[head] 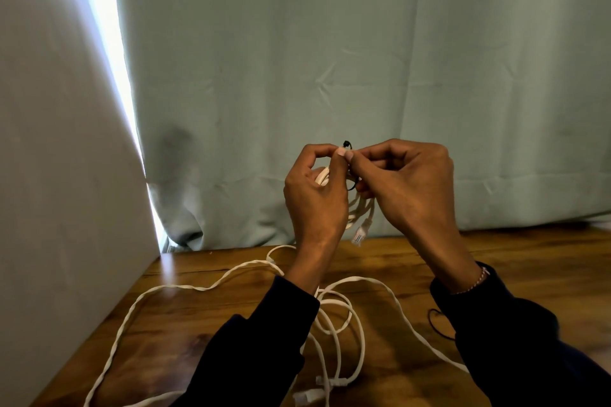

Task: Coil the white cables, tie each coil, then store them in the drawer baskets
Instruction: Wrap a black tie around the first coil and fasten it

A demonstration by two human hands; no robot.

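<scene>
At frame centre my left hand [314, 195] grips a small coil [358, 208]; my right hand [403, 182] pinches its black tie [347, 144]; loose cables [211, 286] on the table [529, 261] remain uncoiled; nothing stored.

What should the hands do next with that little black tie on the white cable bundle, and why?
Probably pull the black tie snug. Both the left hand and the right hand pinch it at the top of the small coil, held above the wooden table, so the tying looks unfinished. More loose white cable lies uncoiled on the table.
</scene>
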